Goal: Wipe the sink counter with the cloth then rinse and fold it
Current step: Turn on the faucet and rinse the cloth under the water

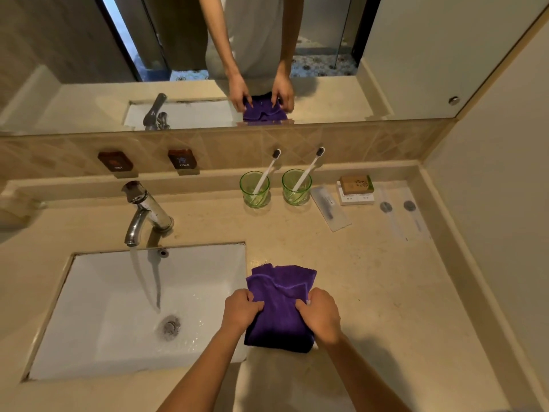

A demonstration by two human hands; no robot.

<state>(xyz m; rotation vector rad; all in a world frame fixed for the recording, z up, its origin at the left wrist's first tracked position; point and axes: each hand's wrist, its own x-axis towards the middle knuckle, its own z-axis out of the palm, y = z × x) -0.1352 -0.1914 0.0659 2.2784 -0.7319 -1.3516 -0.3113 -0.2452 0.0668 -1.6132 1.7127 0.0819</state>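
Fingers of the left hand [241,308] and right hand [321,313] pinch the purple terry cloth [280,322] at lower centre, apparently folding it on the beige stone counter [371,292].

Left arm: bare forearm reaches forward and slightly right from the lower edge of the view, wrist straight.
Left hand [242,307]: knuckles up, fingers curled under, thumb pointing right; its grip pinches the left edge of the purple cloth [280,310].
Right arm: bare forearm comes in from the lower right, angled toward the left.
Right hand [322,315]: back of the hand up, fingers curled, thumb pointing left; its grip holds the cloth's right edge.
Spacing: the hands sit near each other, level, not touching.
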